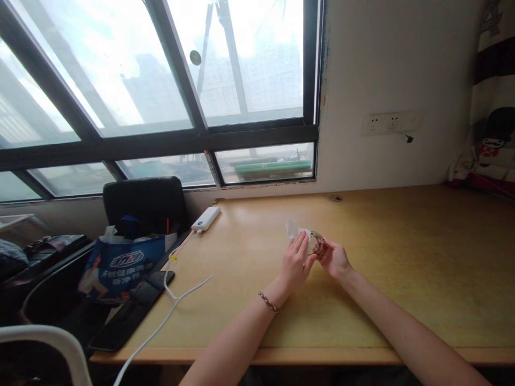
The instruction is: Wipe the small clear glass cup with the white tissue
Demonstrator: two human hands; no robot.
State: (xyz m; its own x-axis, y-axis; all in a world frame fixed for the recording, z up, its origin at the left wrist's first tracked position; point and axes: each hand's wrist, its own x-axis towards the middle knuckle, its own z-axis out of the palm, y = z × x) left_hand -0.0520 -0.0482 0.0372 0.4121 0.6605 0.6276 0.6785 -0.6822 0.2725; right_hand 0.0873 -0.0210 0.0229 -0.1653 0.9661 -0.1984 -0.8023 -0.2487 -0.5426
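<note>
Over the middle of the wooden table, my left hand (295,264) presses a crumpled white tissue (292,229) against one side of a small brown patterned object (319,246). That object looks glossy and curved, and its exact kind is unclear. My right hand (337,260) grips it from the right, the fingers closed on its edge. Both hands are close together, with the object between them. Part of the tissue and part of the object are hidden behind my left fingers.
On the table's left side lie a white power bank (206,219), a white cable (177,300) and a long black flat object (132,313) at the edge. A blue bag (120,268) rests on a black chair (145,201). Wall sockets (388,123) sit behind.
</note>
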